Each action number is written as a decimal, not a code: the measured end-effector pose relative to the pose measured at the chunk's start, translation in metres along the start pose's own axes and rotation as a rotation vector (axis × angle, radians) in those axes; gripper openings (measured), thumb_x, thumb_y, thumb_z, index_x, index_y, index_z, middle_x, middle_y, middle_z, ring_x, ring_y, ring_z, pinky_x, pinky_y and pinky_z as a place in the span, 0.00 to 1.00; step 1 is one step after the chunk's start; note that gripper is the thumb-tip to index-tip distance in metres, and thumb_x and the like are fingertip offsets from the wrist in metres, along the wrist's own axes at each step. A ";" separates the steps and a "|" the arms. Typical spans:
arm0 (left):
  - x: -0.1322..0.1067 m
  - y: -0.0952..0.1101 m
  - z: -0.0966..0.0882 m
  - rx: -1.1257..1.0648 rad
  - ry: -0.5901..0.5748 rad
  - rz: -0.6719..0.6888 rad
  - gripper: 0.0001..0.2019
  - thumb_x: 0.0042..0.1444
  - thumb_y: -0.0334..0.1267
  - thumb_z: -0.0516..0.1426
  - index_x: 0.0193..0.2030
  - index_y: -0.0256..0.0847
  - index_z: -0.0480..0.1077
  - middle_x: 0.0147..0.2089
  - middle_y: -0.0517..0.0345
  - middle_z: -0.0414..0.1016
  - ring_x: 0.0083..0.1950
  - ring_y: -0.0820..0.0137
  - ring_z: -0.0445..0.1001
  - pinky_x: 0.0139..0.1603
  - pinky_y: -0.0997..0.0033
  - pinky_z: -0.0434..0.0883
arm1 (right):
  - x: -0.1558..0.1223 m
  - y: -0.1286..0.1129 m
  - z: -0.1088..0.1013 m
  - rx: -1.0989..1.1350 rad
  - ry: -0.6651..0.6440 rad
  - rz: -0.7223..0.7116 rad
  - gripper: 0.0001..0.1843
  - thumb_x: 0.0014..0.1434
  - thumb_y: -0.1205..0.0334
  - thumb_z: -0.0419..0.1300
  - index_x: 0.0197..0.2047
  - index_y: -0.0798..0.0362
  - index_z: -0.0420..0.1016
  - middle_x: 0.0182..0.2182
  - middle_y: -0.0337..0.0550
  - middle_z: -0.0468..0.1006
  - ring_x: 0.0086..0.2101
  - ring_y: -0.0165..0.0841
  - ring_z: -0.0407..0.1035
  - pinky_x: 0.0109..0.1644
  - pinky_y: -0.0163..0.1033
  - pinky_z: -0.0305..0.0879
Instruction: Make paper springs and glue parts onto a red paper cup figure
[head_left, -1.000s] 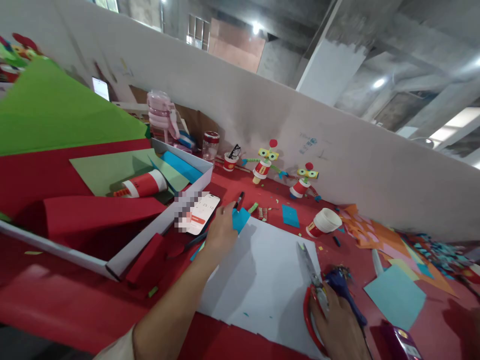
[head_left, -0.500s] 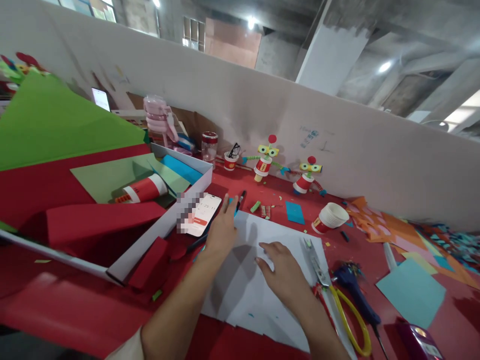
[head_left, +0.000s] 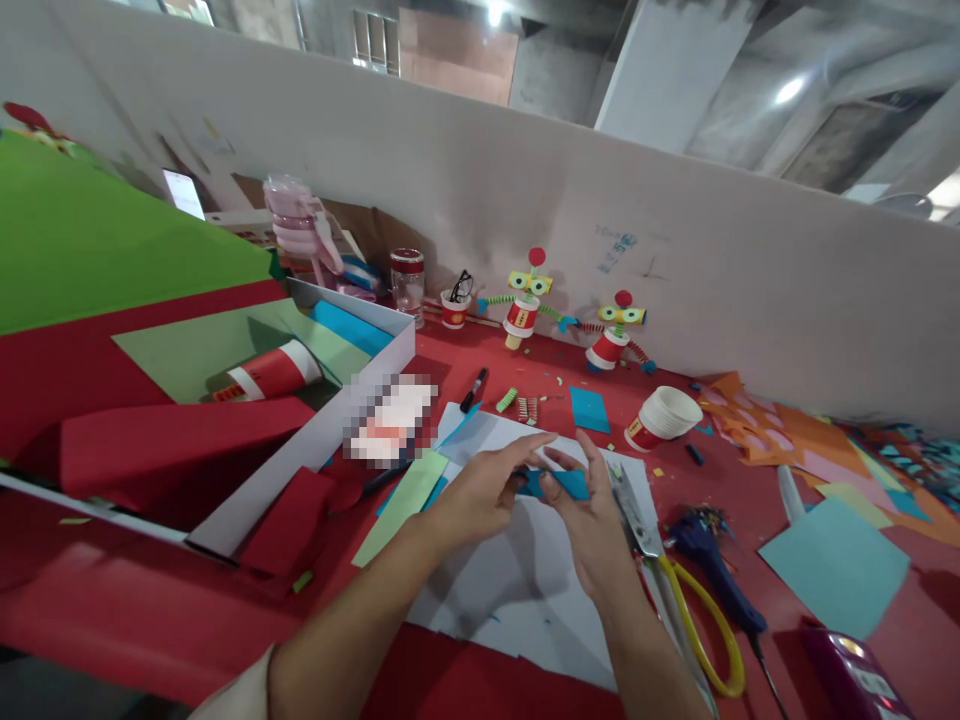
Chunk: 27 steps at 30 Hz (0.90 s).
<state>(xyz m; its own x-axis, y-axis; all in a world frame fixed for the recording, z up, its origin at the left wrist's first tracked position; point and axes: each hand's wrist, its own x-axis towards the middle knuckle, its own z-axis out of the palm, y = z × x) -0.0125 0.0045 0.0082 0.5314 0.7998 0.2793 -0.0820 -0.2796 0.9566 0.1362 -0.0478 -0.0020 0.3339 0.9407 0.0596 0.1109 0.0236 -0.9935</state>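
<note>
A small blue piece of paper (head_left: 564, 485) is pinched between my two hands above a white sheet (head_left: 510, 575). My left hand (head_left: 484, 490) has its fingers closed on the paper's left end, which is partly hidden. My right hand (head_left: 589, 515) grips the right part with its thumb across the front. Left of the sheet lie a light green paper strip (head_left: 401, 505) and blue strips (head_left: 457, 432) partly beneath it. Scissors with yellow handles (head_left: 694, 620) rest along the sheet's right side.
An open box (head_left: 300, 460) holding coloured paper and a paper cup stands left, beside a blurred phone (head_left: 394, 420). Two paper-cup figures (head_left: 522, 315) stand by the wall. Right are stacked cups (head_left: 664, 418), a blue glue gun (head_left: 716, 570) and a light blue sheet (head_left: 836, 565).
My left hand has come back from beside the phone and marker to the middle. It now holds blue paper together with my right hand, which was empty over the white sheet.
</note>
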 end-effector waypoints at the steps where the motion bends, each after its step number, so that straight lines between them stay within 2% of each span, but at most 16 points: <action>1: 0.000 -0.001 0.002 0.027 -0.039 -0.028 0.28 0.44 0.19 0.52 0.51 0.48 0.72 0.45 0.54 0.78 0.45 0.65 0.75 0.46 0.69 0.69 | 0.002 0.000 -0.001 0.021 -0.001 0.041 0.37 0.49 0.52 0.64 0.61 0.48 0.58 0.41 0.43 0.74 0.37 0.34 0.69 0.40 0.39 0.67; 3: 0.002 -0.006 0.003 0.083 -0.030 -0.093 0.22 0.47 0.23 0.53 0.45 0.47 0.74 0.35 0.57 0.79 0.40 0.66 0.75 0.41 0.71 0.69 | 0.006 0.000 -0.004 -0.021 -0.005 0.087 0.25 0.48 0.53 0.65 0.49 0.52 0.71 0.28 0.36 0.72 0.28 0.30 0.64 0.33 0.35 0.62; 6: 0.006 -0.013 -0.001 0.095 0.071 -0.219 0.09 0.45 0.28 0.57 0.32 0.43 0.75 0.27 0.59 0.75 0.32 0.69 0.73 0.33 0.74 0.67 | 0.011 0.004 -0.005 -0.110 -0.029 0.110 0.12 0.47 0.55 0.64 0.33 0.54 0.76 0.19 0.32 0.65 0.23 0.27 0.57 0.27 0.33 0.54; 8: 0.008 -0.016 -0.005 0.065 0.105 -0.316 0.04 0.43 0.30 0.59 0.27 0.42 0.74 0.24 0.60 0.73 0.28 0.70 0.71 0.27 0.75 0.65 | 0.013 0.007 -0.005 -0.139 -0.047 0.125 0.10 0.47 0.56 0.62 0.30 0.54 0.75 0.18 0.32 0.64 0.22 0.26 0.56 0.26 0.33 0.52; 10: 0.008 -0.018 -0.011 0.051 0.084 -0.407 0.03 0.42 0.31 0.59 0.26 0.41 0.74 0.22 0.60 0.73 0.25 0.71 0.70 0.24 0.76 0.63 | 0.014 0.011 -0.004 -0.169 -0.068 0.156 0.09 0.48 0.57 0.61 0.30 0.54 0.75 0.17 0.32 0.64 0.21 0.26 0.58 0.25 0.33 0.52; 13: 0.007 -0.021 -0.021 0.191 0.114 -0.484 0.06 0.43 0.28 0.57 0.26 0.41 0.74 0.22 0.59 0.74 0.24 0.69 0.71 0.24 0.75 0.64 | 0.015 0.017 -0.006 -0.252 -0.050 0.184 0.08 0.50 0.58 0.57 0.32 0.53 0.73 0.15 0.32 0.67 0.18 0.27 0.59 0.24 0.33 0.53; 16: 0.008 -0.022 -0.028 0.543 0.254 -0.454 0.11 0.46 0.25 0.54 0.32 0.41 0.75 0.30 0.54 0.78 0.32 0.65 0.75 0.34 0.70 0.68 | 0.017 0.020 -0.010 -0.296 0.051 0.156 0.08 0.52 0.57 0.55 0.33 0.52 0.70 0.13 0.32 0.68 0.16 0.28 0.60 0.23 0.33 0.53; 18: 0.008 -0.020 -0.026 0.755 0.277 -0.391 0.13 0.51 0.26 0.51 0.37 0.40 0.75 0.38 0.51 0.79 0.40 0.63 0.76 0.42 0.66 0.68 | 0.019 0.020 -0.011 -0.232 0.134 0.128 0.08 0.52 0.57 0.55 0.34 0.51 0.69 0.14 0.32 0.69 0.17 0.28 0.61 0.23 0.33 0.54; 19: 0.007 -0.019 -0.023 0.813 0.240 -0.351 0.14 0.53 0.26 0.50 0.40 0.41 0.74 0.41 0.51 0.79 0.42 0.63 0.75 0.44 0.66 0.67 | 0.020 0.019 -0.011 -0.169 0.178 0.116 0.09 0.51 0.57 0.55 0.34 0.51 0.68 0.14 0.32 0.70 0.17 0.29 0.63 0.24 0.33 0.55; 21: 0.005 -0.017 -0.012 0.841 0.095 -0.278 0.12 0.54 0.30 0.52 0.41 0.42 0.74 0.43 0.54 0.78 0.43 0.64 0.75 0.45 0.67 0.67 | 0.022 0.017 -0.010 -0.001 0.266 0.110 0.10 0.49 0.58 0.56 0.35 0.51 0.67 0.17 0.32 0.72 0.20 0.29 0.66 0.26 0.34 0.59; 23: 0.003 -0.015 -0.001 0.830 -0.077 -0.255 0.10 0.50 0.33 0.57 0.41 0.43 0.73 0.43 0.56 0.76 0.43 0.65 0.74 0.42 0.69 0.68 | 0.024 0.013 -0.010 0.171 0.329 0.162 0.11 0.46 0.60 0.58 0.35 0.51 0.67 0.22 0.32 0.74 0.21 0.28 0.68 0.30 0.34 0.62; 24: 0.002 -0.015 0.002 0.852 -0.112 -0.259 0.11 0.49 0.32 0.58 0.40 0.43 0.72 0.43 0.56 0.75 0.42 0.65 0.74 0.41 0.69 0.69 | 0.024 0.012 -0.010 0.239 0.348 0.200 0.11 0.44 0.62 0.59 0.34 0.51 0.67 0.23 0.32 0.74 0.22 0.27 0.69 0.31 0.35 0.63; 25: 0.001 -0.016 0.003 0.902 -0.080 -0.257 0.11 0.48 0.30 0.58 0.41 0.42 0.72 0.44 0.54 0.74 0.41 0.65 0.74 0.40 0.69 0.69 | 0.025 0.010 -0.010 0.288 0.361 0.233 0.11 0.43 0.63 0.59 0.34 0.51 0.67 0.24 0.32 0.74 0.22 0.27 0.69 0.32 0.35 0.64; 27: 0.001 -0.016 0.000 1.039 0.122 -0.214 0.15 0.49 0.23 0.52 0.43 0.39 0.71 0.47 0.49 0.71 0.44 0.63 0.73 0.44 0.66 0.69 | 0.024 0.010 -0.010 0.332 0.375 0.260 0.11 0.43 0.64 0.59 0.33 0.51 0.67 0.25 0.31 0.74 0.22 0.26 0.69 0.33 0.35 0.64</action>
<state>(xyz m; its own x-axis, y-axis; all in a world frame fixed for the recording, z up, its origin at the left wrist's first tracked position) -0.0111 0.0097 -0.0072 0.3563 0.9178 0.1752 0.7929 -0.3962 0.4629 0.1549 -0.0281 -0.0092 0.6272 0.7468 -0.2212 -0.2994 -0.0310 -0.9536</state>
